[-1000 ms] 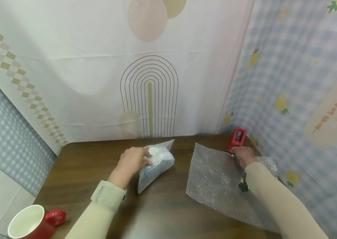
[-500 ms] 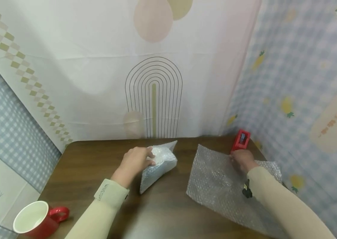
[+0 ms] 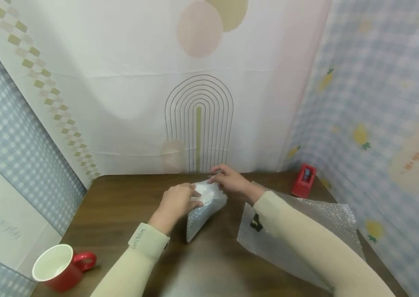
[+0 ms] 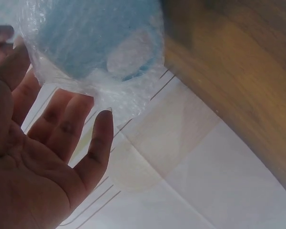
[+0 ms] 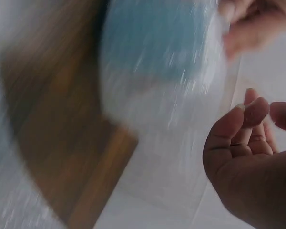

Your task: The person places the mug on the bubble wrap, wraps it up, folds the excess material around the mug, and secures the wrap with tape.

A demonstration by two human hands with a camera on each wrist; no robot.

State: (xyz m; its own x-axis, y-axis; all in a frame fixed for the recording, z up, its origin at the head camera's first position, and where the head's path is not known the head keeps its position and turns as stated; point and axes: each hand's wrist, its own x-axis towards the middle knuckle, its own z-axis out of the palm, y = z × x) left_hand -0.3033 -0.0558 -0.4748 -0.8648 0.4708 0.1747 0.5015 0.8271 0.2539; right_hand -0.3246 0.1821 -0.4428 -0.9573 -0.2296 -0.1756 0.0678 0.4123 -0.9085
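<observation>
A light blue mug shows through a bubble-wrap covering, and a handle-like loop is visible at one side. This wrapped bundle lies on the table with loose wrap pointing toward the front. My left hand grips its left side between thumb and fingers. At the bundle's far upper edge is my right hand; its thumb and fingertips bend toward each other in the right wrist view. I cannot tell whether a thin piece of tape is between them.
To the right lies a flat sheet of bubble wrap, partly under the right forearm. A red tape dispenser stands behind it at the back right. A red mug, white inside, sits at the front left of the wooden table.
My right hand has left the tape dispenser and moved left to the wrapped mug. My left hand stays on the bundle. The head view has shifted slightly.
</observation>
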